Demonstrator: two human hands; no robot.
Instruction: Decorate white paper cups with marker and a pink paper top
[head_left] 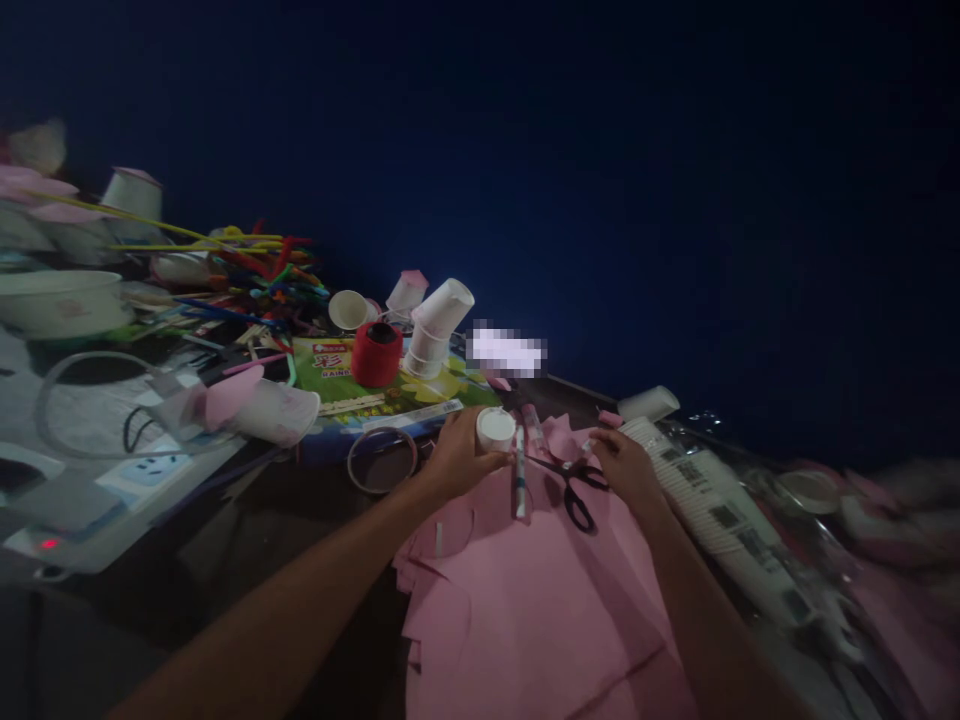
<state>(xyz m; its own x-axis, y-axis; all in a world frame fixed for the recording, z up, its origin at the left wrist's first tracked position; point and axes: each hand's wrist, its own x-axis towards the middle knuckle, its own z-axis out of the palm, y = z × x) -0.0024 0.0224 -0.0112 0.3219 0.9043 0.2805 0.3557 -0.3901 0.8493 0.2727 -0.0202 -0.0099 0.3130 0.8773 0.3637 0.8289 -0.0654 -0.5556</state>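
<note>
My left hand (459, 455) is wrapped around a white paper cup (496, 428), whose round white end faces me. Over the scissors, my right hand (624, 466) pinches a small white piece (588, 446) too small to name. The black-handled scissors (579, 508) lie on stacked pink paper sheets (525, 620), blades toward the left hand. Between the hands is a slim white pen-like stick (520, 490), beside a pink-and-clear tube (532, 425). Cut curved edges show on the paper at the left.
Stacked cups (439, 330), a red spool (376, 354) and a green-blue packet (330, 400) stand or lie beyond my left hand. A tape-like ring (382, 460) and power strip (127, 500) are left. Bagged paper cups (720, 510) line the right. Coloured pipe cleaners (277, 265) pile far left.
</note>
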